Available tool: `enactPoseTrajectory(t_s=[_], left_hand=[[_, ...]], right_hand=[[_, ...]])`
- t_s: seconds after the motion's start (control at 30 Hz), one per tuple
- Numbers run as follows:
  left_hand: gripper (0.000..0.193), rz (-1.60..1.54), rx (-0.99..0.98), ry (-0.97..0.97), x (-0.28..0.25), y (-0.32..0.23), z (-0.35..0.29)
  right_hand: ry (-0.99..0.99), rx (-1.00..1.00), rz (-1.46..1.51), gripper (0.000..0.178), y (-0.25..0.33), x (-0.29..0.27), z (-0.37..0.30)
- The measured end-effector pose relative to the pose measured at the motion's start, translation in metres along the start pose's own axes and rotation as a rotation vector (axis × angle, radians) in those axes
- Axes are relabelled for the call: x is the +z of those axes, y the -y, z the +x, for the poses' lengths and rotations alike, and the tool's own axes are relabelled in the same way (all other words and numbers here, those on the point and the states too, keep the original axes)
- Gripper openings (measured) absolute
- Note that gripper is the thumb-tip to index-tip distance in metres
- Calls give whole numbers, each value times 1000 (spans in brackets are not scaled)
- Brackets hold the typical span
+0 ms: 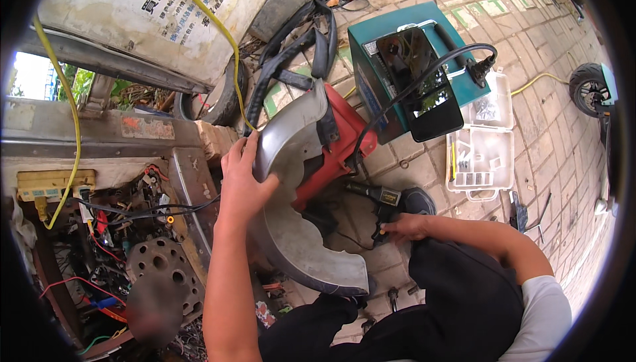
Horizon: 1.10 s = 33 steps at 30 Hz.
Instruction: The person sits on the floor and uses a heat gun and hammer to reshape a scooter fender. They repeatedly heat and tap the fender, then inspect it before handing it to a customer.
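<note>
While the left hand (244,182) grips the curved grey panel (286,246) by its left edge near mid-frame, the black gun-shaped tool (385,196) sits right of centre, barrel running roughly sideways toward the panel. Right hand (409,227)'s way nearer, fingers at the handle, can't tell if they're closed tho.

From the wearer's head, one wide fisheye view looks steeply down, close above the curved grey panel (285,241).

Panel (285,221) in middle, storage case (501,179) to right, socket strip (56,179) left, tyre (239,90) behind
</note>
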State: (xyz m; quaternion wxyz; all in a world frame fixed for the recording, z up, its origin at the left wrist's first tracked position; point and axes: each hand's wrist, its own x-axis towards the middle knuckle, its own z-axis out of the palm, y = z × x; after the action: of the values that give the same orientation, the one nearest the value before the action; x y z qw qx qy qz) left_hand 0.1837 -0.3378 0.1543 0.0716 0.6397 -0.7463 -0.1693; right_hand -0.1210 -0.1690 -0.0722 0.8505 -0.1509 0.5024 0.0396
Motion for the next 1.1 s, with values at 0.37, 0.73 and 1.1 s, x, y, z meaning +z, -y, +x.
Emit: enactPoseTrajectory(t_s=[0.37,0.73,1.1], left_hand=[[72,-66,-24,-18,-2,-7,10],[83,3,-52,-24,2,-3,16],[78,8,3,-79,-20,-17,-17]], right_hand=[[-130,-238,-139,51,11,-16,-82],[-321,-506,-673,48,16,-21,-111],[-639,-981,-18,32,91,2,-231]])
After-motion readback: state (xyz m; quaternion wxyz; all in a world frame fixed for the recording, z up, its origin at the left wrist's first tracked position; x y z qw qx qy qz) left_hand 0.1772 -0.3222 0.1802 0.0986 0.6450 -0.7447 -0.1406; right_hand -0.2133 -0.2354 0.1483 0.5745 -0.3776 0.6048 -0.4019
